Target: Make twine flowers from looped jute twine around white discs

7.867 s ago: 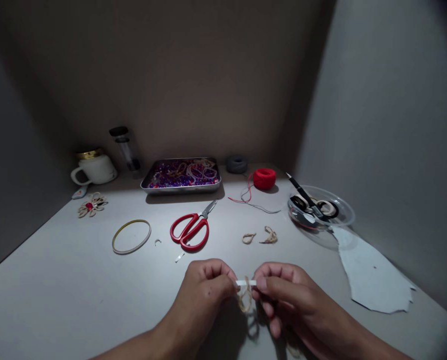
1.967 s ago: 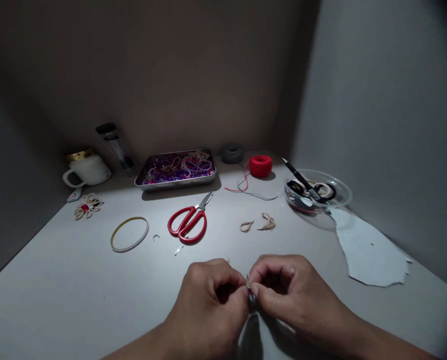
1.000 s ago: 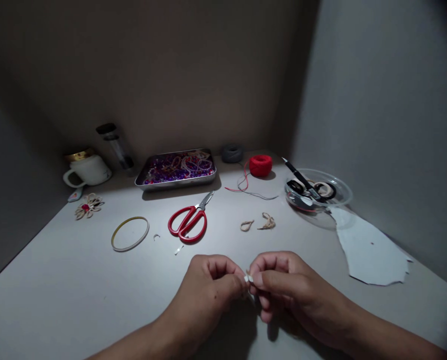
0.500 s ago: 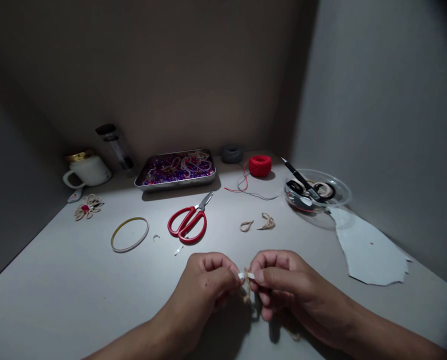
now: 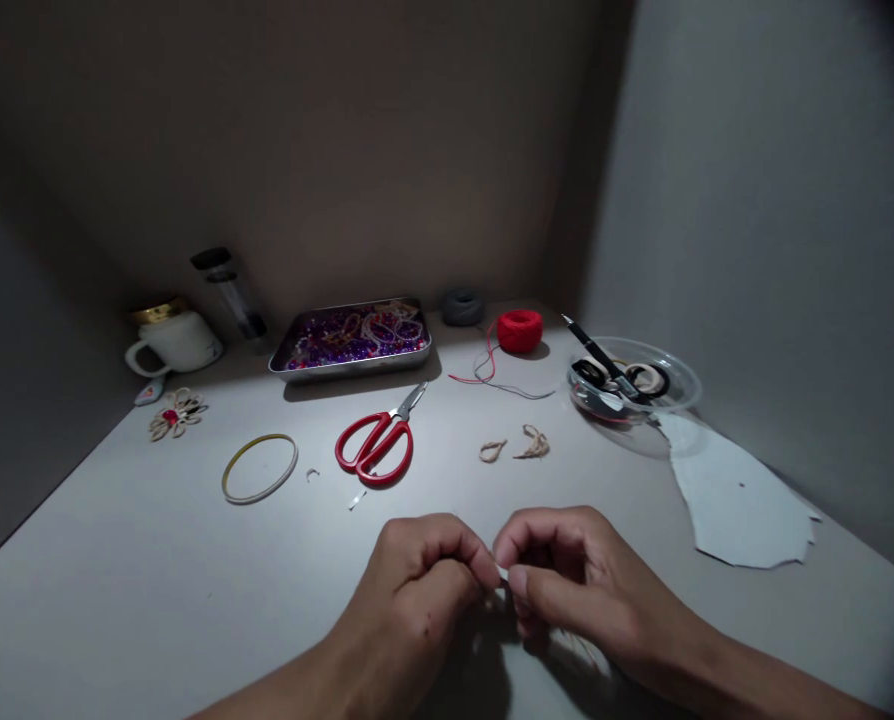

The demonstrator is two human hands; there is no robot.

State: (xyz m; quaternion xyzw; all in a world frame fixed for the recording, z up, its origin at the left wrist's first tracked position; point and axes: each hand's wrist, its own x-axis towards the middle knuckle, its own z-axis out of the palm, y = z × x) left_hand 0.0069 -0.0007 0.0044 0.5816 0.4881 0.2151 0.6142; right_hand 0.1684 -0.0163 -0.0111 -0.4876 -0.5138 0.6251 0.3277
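mostly hidden, small white strip (image 5: 502, 574), pinched

White strip (image 5: 502, 574) mostly hidden; lower twine (image 5: 580, 646) blurred

Shown are 2 hands (image 5: 424, 590) (image 5: 593, 590), 1 white strip (image 5: 502, 574), 2 twine pcs. (image 5: 538, 446) (poss. more hidden), 2 yarn balls (image 5: 520, 332) (image 5: 463, 309), 1 pr. scissors (image 5: 400, 412), 1 tray (image 5: 353, 370).
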